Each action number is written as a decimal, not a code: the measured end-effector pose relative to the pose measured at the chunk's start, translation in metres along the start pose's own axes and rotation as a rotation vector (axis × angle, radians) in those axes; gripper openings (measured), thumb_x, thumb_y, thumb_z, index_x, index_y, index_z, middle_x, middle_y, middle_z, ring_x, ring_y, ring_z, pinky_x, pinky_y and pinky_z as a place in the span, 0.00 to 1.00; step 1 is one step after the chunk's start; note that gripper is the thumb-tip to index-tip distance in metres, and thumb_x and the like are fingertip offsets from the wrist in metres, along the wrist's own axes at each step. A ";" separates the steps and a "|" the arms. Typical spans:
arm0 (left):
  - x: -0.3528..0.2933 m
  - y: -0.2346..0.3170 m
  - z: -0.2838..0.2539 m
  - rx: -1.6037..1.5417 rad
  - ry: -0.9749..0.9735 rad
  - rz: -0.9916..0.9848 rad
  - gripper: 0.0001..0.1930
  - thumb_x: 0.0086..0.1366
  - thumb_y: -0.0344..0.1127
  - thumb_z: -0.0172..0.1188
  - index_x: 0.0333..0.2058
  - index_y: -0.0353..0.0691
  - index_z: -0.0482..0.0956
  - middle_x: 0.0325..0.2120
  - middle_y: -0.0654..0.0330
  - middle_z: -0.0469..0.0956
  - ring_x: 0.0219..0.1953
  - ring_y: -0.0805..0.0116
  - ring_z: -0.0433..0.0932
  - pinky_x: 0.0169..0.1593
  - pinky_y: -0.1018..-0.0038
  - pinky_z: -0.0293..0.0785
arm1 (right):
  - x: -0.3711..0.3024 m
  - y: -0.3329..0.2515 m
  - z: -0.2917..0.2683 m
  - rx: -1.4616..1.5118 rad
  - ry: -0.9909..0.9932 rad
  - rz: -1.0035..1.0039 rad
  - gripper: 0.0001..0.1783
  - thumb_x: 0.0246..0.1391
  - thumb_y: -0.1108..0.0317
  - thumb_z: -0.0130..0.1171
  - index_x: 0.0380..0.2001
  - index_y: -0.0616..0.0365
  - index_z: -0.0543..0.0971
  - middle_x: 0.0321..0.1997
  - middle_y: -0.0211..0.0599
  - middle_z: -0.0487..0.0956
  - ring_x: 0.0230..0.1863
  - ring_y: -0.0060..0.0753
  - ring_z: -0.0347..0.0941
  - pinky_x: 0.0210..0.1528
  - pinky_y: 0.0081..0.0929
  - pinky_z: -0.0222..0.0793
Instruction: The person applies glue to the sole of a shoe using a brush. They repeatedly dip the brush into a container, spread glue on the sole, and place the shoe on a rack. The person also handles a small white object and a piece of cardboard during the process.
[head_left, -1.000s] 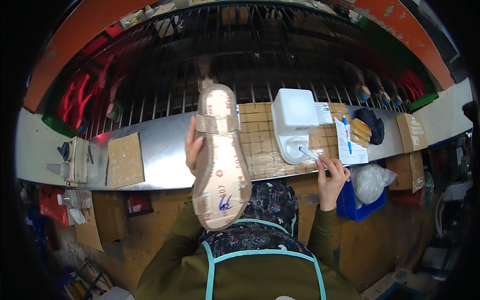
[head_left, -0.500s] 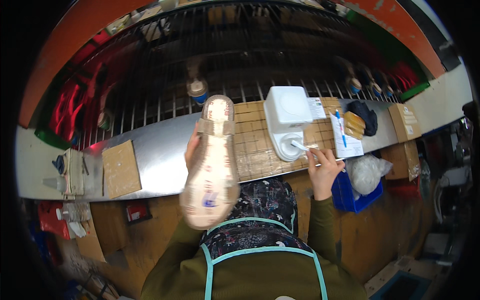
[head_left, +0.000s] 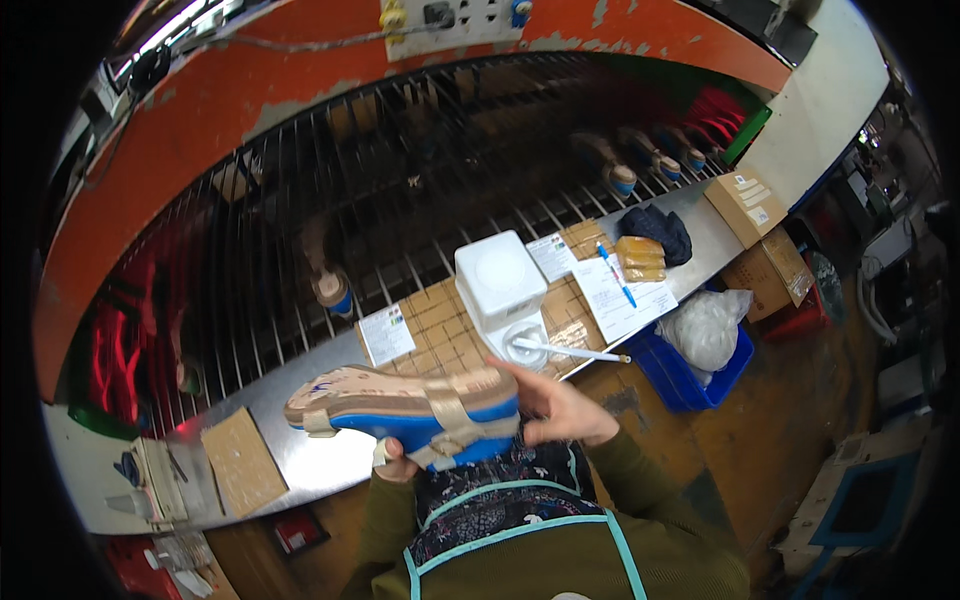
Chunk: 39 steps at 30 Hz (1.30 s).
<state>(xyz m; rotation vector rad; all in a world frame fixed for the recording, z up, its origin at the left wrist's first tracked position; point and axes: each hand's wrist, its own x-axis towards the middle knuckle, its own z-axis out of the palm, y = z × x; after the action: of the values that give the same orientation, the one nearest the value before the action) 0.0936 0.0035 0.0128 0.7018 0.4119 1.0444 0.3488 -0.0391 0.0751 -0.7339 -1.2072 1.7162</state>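
A tan strapped sandal on a blue shoe last [head_left: 440, 415] lies sideways between my hands above the bench's front edge, its pale sole facing up and away. My left hand [head_left: 398, 463] grips it from below near the middle, mostly hidden behind the last. My right hand [head_left: 562, 408] is closed around its right end, some fingers out of sight behind it. Beyond my right hand stands a white glue pot [head_left: 502, 285] with a round dish at its foot. A white-handled brush [head_left: 575, 352] rests in that dish, its handle pointing right.
Taped cardboard [head_left: 430, 305] and paper sheets [head_left: 615, 305] cover part of the metal bench [head_left: 330, 455]. A slatted conveyor [head_left: 400, 220] behind carries more shoes on blue lasts [head_left: 335, 292]. To the right are a blue bin [head_left: 700, 390] and a small carton [head_left: 745, 205].
My right hand has let go of the brush, left it in the dish, and taken hold of the sandal. The sandal has turned from upright to sideways. The view has swung round.
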 end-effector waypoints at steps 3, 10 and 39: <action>0.008 0.005 0.020 0.048 -0.045 -0.072 0.56 0.39 0.63 0.75 0.61 0.35 0.61 0.60 0.46 0.65 0.60 0.53 0.68 0.63 0.56 0.65 | 0.007 0.014 0.016 0.148 -0.042 -0.067 0.66 0.37 0.55 0.78 0.71 0.58 0.45 0.71 0.41 0.56 0.69 0.35 0.56 0.70 0.34 0.50; 0.017 0.026 0.050 0.223 -0.267 -0.172 0.70 0.37 0.64 0.77 0.68 0.34 0.41 0.66 0.47 0.55 0.67 0.55 0.56 0.68 0.60 0.53 | 0.003 -0.017 0.018 0.245 0.129 0.053 0.62 0.28 0.64 0.77 0.67 0.67 0.55 0.66 0.47 0.66 0.66 0.35 0.63 0.70 0.31 0.52; -0.012 0.010 -0.059 0.042 -0.024 -0.309 0.44 0.61 0.65 0.54 0.69 0.53 0.48 0.63 0.32 0.55 0.64 0.33 0.57 0.62 0.39 0.61 | 0.213 -0.027 -0.259 -0.891 0.772 -0.106 0.48 0.29 0.54 0.75 0.57 0.63 0.70 0.49 0.49 0.78 0.50 0.41 0.77 0.55 0.34 0.71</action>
<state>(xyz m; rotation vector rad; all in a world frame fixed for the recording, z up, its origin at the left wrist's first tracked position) 0.0455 0.0159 -0.0224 0.6638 0.5049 0.7369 0.4839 0.2632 0.0141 -1.6261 -1.3515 0.5922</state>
